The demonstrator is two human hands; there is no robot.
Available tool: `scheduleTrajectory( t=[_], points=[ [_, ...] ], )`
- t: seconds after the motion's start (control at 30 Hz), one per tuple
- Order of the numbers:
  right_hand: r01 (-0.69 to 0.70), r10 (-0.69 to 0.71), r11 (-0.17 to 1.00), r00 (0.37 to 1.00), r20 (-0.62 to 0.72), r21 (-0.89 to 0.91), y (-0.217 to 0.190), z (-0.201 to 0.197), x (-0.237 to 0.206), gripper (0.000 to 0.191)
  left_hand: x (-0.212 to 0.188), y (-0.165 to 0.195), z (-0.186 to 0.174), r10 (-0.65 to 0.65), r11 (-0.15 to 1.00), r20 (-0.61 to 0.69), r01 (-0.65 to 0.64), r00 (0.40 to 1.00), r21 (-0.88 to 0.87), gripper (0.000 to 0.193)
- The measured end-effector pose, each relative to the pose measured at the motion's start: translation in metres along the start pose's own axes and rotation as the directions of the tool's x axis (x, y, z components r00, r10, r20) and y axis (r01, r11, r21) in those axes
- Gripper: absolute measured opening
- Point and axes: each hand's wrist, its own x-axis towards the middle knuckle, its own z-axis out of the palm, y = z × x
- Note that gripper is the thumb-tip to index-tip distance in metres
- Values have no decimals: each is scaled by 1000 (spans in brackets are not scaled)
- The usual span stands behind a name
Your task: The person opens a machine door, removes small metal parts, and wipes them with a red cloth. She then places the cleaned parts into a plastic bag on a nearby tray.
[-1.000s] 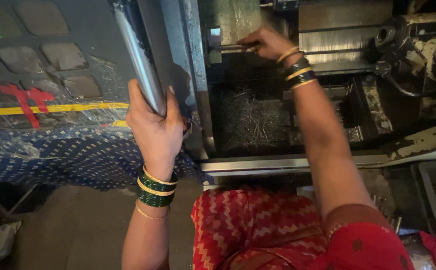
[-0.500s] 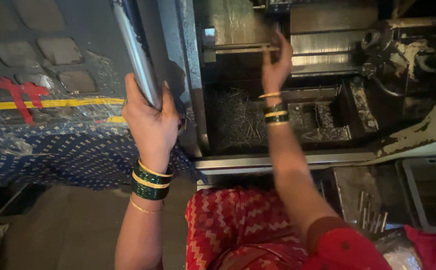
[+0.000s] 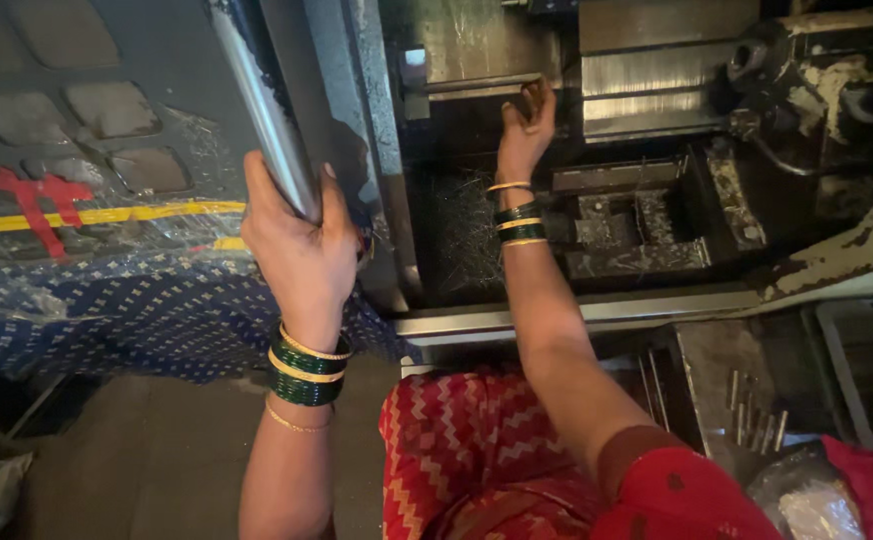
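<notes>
My left hand (image 3: 302,245) is closed around a long shiny metal bar handle (image 3: 262,105) on the machine's sliding door. My right hand (image 3: 525,130) reaches deep into the machine enclosure, its fingers curled up around a thin metal rod (image 3: 477,82) that sticks out of the grey spindle block (image 3: 472,40). Green and gold bangles sit on both wrists. The floor of the enclosure below the right hand is covered with fine metal shavings (image 3: 472,235).
The door panel (image 3: 97,150) at left carries yellow and red markings, with blue dotted cloth (image 3: 107,310) below. A dark tool block (image 3: 637,215) stands right of my arm. Several small metal pins (image 3: 757,415) lie on a tray at lower right. Red patterned clothing fills the bottom.
My right hand has drawn back from the far upper part and turned palm-up under the thin rod. The left hand keeps its hold on the bar handle.
</notes>
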Motion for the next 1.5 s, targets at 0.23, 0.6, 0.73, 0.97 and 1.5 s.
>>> scheduleTrajectory(
  t=[0.23,0.6,0.73,0.97,1.5],
  points=[
    [15,-13,993,1000,20,-116,-3,-7,-2,76,-2,1,2,-6,1000,-8,6,1000,-8,21],
    [-2,6,997,999,50,-82,-3,-10,-3,81,-1,1,3,-36,999,-2,36,999,-1,22],
    [3,1,998,999,51,-65,-6,-9,-4,82,-2,-2,4,-5,1000,-11,5,1000,11,23],
    [-11,20,985,999,51,-170,-12,-10,-4,81,-2,-3,5,-16,1000,-4,16,1000,8,22],
    [50,-46,991,998,31,-125,-15,-7,-2,83,-1,1,4,-67,998,21,67,998,-20,24]
  ],
)
